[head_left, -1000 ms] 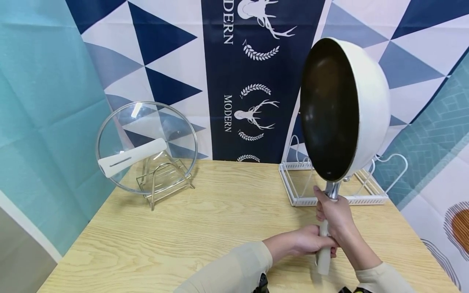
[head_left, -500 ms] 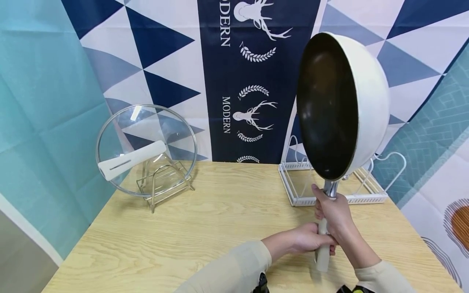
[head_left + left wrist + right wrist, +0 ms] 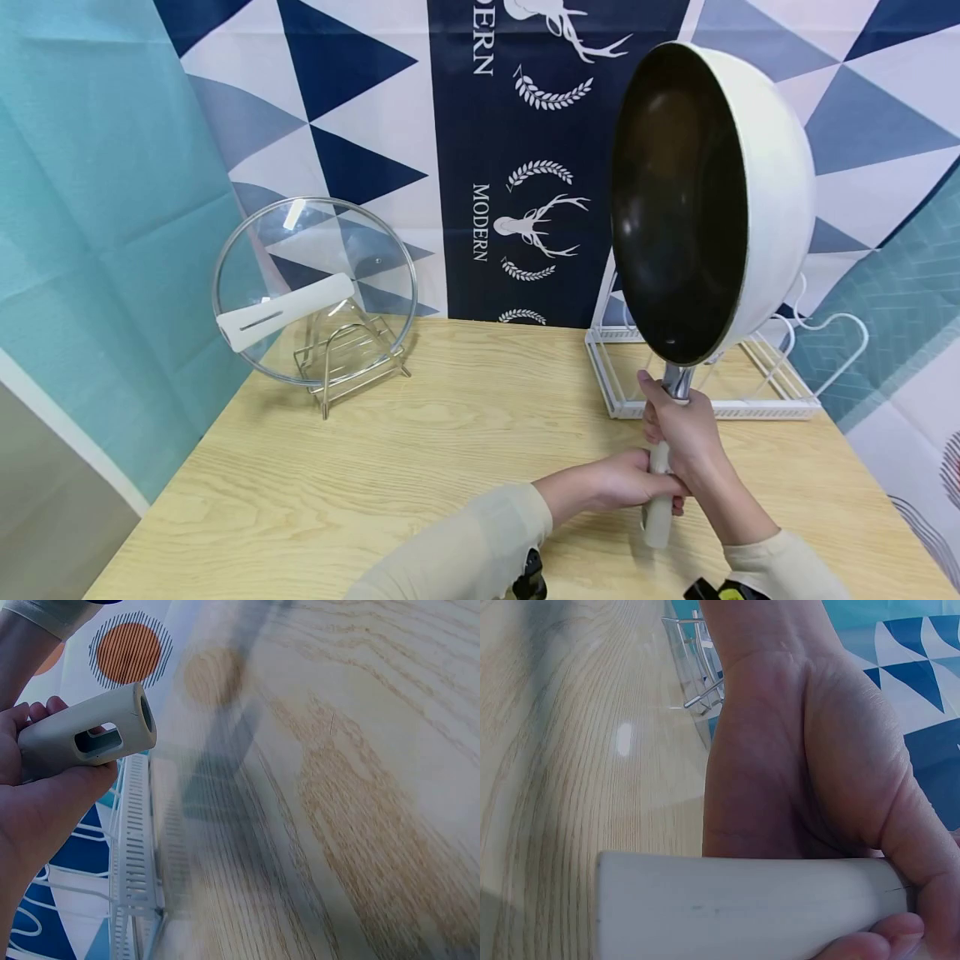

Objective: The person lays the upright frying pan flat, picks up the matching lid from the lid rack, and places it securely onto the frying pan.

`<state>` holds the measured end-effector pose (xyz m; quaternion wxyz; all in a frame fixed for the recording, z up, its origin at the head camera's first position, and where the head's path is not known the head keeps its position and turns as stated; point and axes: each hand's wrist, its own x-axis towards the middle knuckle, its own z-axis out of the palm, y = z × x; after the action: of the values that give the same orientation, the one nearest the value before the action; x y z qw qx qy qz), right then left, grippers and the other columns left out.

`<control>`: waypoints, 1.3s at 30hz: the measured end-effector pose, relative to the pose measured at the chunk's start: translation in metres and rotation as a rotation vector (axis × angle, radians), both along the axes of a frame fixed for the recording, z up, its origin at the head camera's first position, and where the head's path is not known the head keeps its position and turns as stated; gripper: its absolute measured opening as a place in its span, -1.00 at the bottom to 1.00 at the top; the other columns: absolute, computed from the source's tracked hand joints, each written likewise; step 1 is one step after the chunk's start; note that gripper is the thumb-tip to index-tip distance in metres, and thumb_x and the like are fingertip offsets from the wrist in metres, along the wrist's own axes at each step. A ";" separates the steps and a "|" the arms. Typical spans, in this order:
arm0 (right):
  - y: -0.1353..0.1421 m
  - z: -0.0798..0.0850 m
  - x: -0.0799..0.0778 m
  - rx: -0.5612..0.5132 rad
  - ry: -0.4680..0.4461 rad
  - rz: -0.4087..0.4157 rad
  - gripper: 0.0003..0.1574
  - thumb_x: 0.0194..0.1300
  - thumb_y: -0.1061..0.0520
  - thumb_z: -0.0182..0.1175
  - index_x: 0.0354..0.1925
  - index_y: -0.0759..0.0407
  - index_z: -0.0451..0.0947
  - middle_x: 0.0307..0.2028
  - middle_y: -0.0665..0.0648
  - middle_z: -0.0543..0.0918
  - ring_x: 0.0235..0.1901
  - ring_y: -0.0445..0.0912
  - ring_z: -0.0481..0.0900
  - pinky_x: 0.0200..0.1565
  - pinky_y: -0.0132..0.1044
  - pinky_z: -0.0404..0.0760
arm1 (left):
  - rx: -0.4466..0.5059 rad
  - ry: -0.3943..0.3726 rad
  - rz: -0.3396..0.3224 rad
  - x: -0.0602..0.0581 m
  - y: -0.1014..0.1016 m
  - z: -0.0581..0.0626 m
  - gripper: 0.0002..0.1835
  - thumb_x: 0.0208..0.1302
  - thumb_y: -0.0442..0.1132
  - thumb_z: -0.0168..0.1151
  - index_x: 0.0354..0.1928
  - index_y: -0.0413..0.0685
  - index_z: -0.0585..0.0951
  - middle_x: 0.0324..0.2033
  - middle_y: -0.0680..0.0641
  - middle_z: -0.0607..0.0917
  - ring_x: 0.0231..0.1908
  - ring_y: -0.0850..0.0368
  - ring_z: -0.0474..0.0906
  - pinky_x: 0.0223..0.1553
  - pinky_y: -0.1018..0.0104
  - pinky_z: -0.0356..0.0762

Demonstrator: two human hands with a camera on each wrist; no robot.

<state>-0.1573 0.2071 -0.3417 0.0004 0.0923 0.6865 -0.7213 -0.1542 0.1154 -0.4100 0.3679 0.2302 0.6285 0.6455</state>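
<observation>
A deep white wok with a dark brown interior stands upright in the air in the head view, its opening turned to the left. My right hand grips the upper part of its pale handle, just below the metal neck. Lower on the same handle, my left hand holds on with the thumb across it. Below both hands the handle's end sticks out over the table; the left wrist view shows a slot in this handle. Fingers behind the handle are partly hidden.
A glass lid with a long white handle leans in a silver wire stand at the left. Behind the wok sits a white wire rack on the wooden table. Patterned cloth covers the back wall.
The wok has risen a little and looks slightly larger. The head view has shifted, so lid and racks appear a bit to the right. Both hands keep their places on the handle.
</observation>
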 end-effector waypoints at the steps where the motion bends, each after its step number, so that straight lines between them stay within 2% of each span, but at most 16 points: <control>1: -0.001 0.000 -0.001 0.000 0.002 0.001 -0.45 0.36 -0.06 0.15 -0.70 -0.04 0.18 -0.81 -0.13 0.22 -0.77 -0.29 0.15 -0.65 -0.38 0.14 | -0.004 0.003 0.001 -0.001 -0.001 0.000 -0.74 0.35 -0.39 0.03 -0.14 -0.57 0.48 -0.56 -0.01 0.54 -0.52 0.33 0.49 -0.35 0.60 0.48; 6: -0.005 -0.001 -0.004 0.004 0.016 0.017 -0.44 0.39 -0.02 0.12 -0.71 -0.03 0.18 -0.82 -0.13 0.21 -0.78 -0.28 0.14 -0.64 -0.35 0.10 | -0.004 0.032 0.000 -0.004 -0.005 0.000 -0.75 0.35 -0.40 0.04 -0.14 -0.59 0.48 -0.56 -0.08 0.55 -0.53 0.34 0.49 -0.35 0.60 0.48; 9: -0.008 -0.001 -0.007 -0.005 0.023 0.027 -0.45 0.40 -0.01 0.11 -0.71 -0.03 0.17 -0.82 -0.13 0.20 -0.78 -0.29 0.13 -0.64 -0.34 0.08 | -0.009 0.038 0.007 -0.007 -0.010 0.001 -0.75 0.35 -0.39 0.05 -0.15 -0.56 0.49 -0.56 -0.05 0.54 -0.53 0.34 0.48 -0.36 0.60 0.46; 19: -0.019 0.000 -0.011 0.003 0.034 0.049 -0.41 0.41 0.01 0.08 -0.73 -0.03 0.13 -0.84 -0.14 0.19 -0.80 -0.29 0.12 -0.65 -0.40 0.14 | -0.010 0.080 0.014 -0.010 -0.021 0.000 -0.76 0.33 -0.39 0.05 -0.17 -0.56 0.49 -0.56 -0.05 0.55 -0.52 0.35 0.48 -0.34 0.60 0.47; 29: -0.030 0.000 -0.014 0.004 0.019 0.093 -0.40 0.41 -0.04 0.07 -0.73 -0.03 0.14 -0.85 -0.15 0.20 -0.82 -0.29 0.12 -0.66 -0.44 0.16 | -0.043 0.123 0.069 -0.010 -0.032 -0.001 -0.76 0.31 -0.37 0.08 -0.21 -0.54 0.52 -0.52 -0.20 0.59 -0.52 0.35 0.50 -0.32 0.59 0.47; 39: -0.036 -0.003 -0.015 -0.016 0.007 0.110 -0.43 0.41 -0.02 0.08 -0.71 -0.02 0.15 -0.82 -0.14 0.17 -0.81 -0.29 0.11 -0.64 -0.45 0.17 | -0.053 0.098 0.135 -0.005 -0.038 -0.001 -0.76 0.29 -0.35 0.10 -0.20 -0.51 0.53 -0.56 -0.10 0.58 -0.52 0.31 0.50 -0.33 0.56 0.46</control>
<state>-0.1723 0.1711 -0.3450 0.0385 0.0520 0.6847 -0.7259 -0.1597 0.0771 -0.4112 0.2982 0.2089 0.6765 0.6401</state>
